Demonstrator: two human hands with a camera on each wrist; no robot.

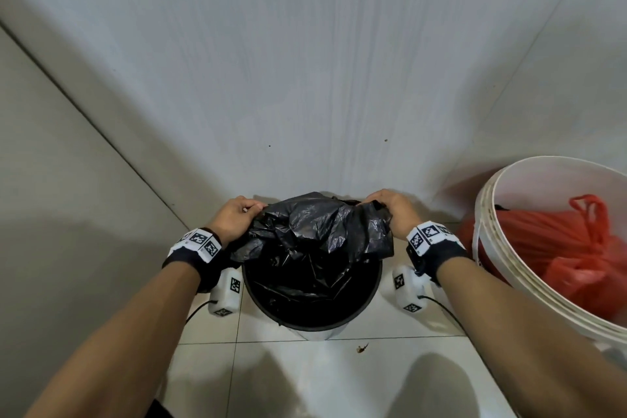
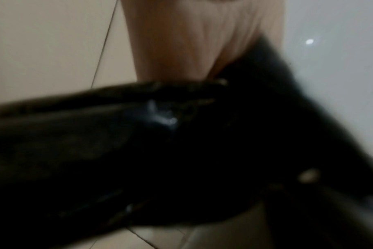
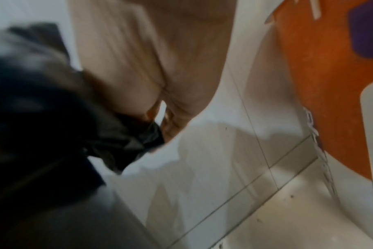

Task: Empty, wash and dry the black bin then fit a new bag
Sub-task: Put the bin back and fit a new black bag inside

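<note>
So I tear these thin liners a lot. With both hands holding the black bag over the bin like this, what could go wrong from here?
1. The left hand and right hand pinch only the edges of the black bag; pulling them apart over the black bin might tear the thin film.
2. Much of the bag is bunched above the rim, so it may seat unevenly.
3. The white bucket stands close to the right arm, which could bump it.

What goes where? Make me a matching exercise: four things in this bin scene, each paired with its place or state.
Things:
1. black bag
2. black bin
3. red bag
4. white bucket

Places or states:
A. lies inside the white bucket
B. stands on the floor tiles by the wall
C. stands to the right of the bin
D. held over the bin by the left hand and right hand

Pairs: 1-D, 2-B, 3-A, 4-C
</note>
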